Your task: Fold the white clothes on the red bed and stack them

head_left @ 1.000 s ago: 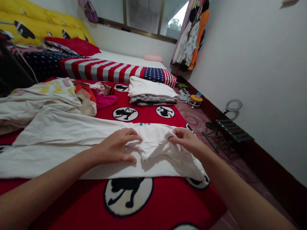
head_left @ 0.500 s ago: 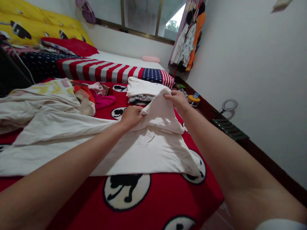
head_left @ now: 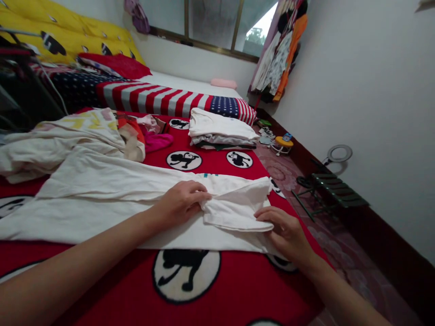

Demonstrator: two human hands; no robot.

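— Two hands on one garment: the left hand (head_left: 181,203) lies palm down with fingers curled on the white T-shirt (head_left: 112,199), pinning it where the turned-over part begins, and the right hand (head_left: 287,233) rests with loosely spread fingers on the edge of the folded flap (head_left: 238,208), at about four o'clock from the left.

— What changed?

— Half a second ago both hands held that end of the shirt up in the air, over by the folded stack (head_left: 220,132). Now the end lies doubled back flat on the shirt's body, and the hands press rather than pinch. I'd judge one fold laid, with smoothing in hand.

— Where is the shirt?

— Spread across the red blanket (head_left: 238,290), the one with black cartoon figures in white circles, running from nine o'clock to the folded end at the centre. The heap of unfolded clothes (head_left: 68,136) sits at ten o'clock, the stack at twelve.

— Any writing?

— Only a scrap of teal print (head_left: 205,174) at the shirt's far edge (too little shows to read). The yellow shapes on a garment in the heap may be letters; I can't make them out.
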